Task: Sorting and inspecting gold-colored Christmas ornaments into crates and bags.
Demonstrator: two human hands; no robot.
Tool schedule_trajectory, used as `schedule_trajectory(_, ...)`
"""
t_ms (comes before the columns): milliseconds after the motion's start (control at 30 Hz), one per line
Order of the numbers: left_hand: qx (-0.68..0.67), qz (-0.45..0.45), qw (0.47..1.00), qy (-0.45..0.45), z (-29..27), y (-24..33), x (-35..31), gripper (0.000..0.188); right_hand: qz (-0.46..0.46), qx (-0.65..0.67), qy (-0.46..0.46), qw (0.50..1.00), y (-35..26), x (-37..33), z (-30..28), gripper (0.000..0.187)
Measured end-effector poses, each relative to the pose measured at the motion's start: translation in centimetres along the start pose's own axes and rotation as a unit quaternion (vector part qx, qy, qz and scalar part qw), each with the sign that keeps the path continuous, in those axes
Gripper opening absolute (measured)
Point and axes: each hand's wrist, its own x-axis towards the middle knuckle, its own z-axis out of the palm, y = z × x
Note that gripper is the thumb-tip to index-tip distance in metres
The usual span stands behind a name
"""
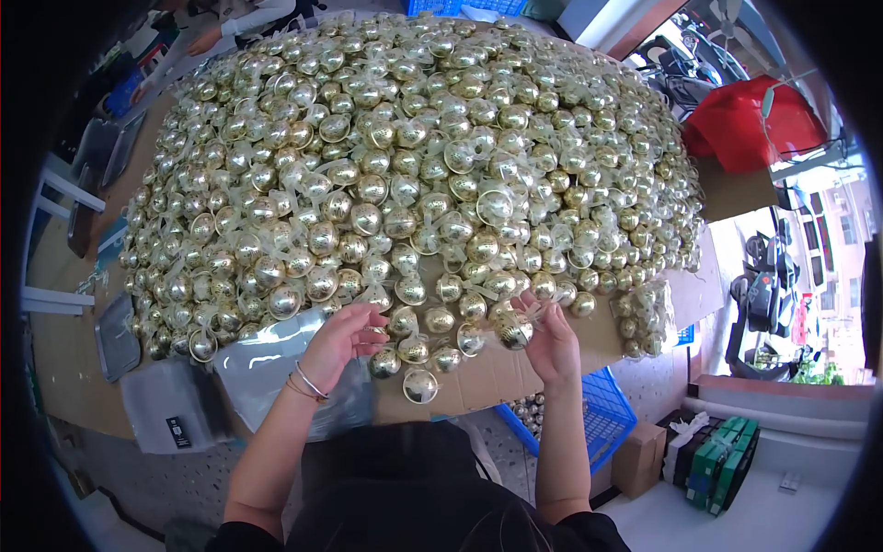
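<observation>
A gold ball ornament with a sheer ribbon is held at the fingertips of my right hand, above the near edge of the table. My left hand has its fingers apart and slightly bent, with nothing visible in them. It is nearest to a few loose gold balls at the front of a big heap of the same ornaments. Under my left forearm lie clear plastic bags. One gold ball sits closest to me.
A filled clear bag of balls lies at the right. Below the table edge stands a blue crate with balls inside, beside a cardboard box. Trays lie at the left. Another person's hand shows far left.
</observation>
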Motion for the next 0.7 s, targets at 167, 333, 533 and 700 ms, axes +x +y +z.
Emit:
schedule_trajectory(167,-0.001,0.006,1.0,0.013,1.3,-1.6,-0.9,0.031,0.118,0.047,0.1,0.987,-1.3,1.2,-2.0,0.033)
schedule_trajectory(333,-0.011,0.014,1.0,0.021,0.9,-2.7,-2.2,0.031,0.012,0.155,0.13,0.979,-6.1,5.9,-2.8,0.036)
schedule_trajectory(533,-0.039,0.042,0.995,0.081,-1.9,-3.8,-4.4,0.033,-0.034,-0.101,0.128,0.986,-3.3,5.5,1.6,0.021)
schedule_trajectory(700,-0.067,0.043,0.99,0.116,-3.2,-4.2,-5.6,0.031,-0.047,-0.784,-0.027,0.619,6.8,2.5,5.8,0.049)
